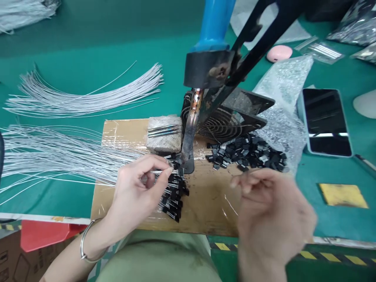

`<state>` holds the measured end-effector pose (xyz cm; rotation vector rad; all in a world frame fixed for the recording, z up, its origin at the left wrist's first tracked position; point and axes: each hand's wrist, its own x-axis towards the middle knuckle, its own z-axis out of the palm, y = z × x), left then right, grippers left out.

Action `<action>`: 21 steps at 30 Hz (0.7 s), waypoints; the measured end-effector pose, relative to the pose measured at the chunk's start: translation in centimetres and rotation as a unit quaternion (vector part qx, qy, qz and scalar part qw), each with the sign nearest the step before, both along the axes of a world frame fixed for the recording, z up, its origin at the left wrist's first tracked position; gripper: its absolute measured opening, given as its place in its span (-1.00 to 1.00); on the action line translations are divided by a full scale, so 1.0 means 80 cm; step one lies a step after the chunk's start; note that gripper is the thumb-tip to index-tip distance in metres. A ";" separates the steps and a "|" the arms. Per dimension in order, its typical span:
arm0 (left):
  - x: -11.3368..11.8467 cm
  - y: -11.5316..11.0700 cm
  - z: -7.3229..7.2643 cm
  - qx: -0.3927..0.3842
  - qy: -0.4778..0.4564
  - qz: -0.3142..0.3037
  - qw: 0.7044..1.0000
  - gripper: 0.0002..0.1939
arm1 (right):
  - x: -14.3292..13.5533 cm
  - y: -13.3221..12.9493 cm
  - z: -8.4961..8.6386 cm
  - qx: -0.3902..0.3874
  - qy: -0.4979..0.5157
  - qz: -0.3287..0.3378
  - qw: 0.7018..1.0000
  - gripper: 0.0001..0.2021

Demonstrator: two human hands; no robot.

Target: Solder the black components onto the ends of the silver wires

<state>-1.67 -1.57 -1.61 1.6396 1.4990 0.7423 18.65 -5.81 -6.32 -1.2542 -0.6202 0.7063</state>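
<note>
Here, the left hand pinches a thin silvery-white wire beside a scorched tubular metal nozzle; if hot, it could burn fingers drifting closer. Whether the blurred right hand grips anything cannot be told.

A yellow pad lies right of the right grip. Past that grip are a phone and a small pink round thing.

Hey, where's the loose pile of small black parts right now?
In the head view, the pile of small black parts lies right of centre, between the black fan and the right hand, with clear plastic wrap beside it.
</note>
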 end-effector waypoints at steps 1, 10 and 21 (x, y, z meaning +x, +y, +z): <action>-0.003 -0.002 -0.001 0.017 0.010 0.002 1.000 -0.88 | 0.016 -0.002 -0.005 -0.004 0.035 -0.005 0.999 -0.65; -0.049 0.021 0.000 0.198 0.149 0.056 0.967 -0.86 | 0.075 -0.016 -0.052 -0.076 -0.052 -0.089 0.992 -0.58; -0.132 0.203 -0.050 0.228 0.421 -0.067 0.876 -0.66 | 0.061 -0.006 -0.059 -0.050 -0.061 -0.093 0.993 -0.53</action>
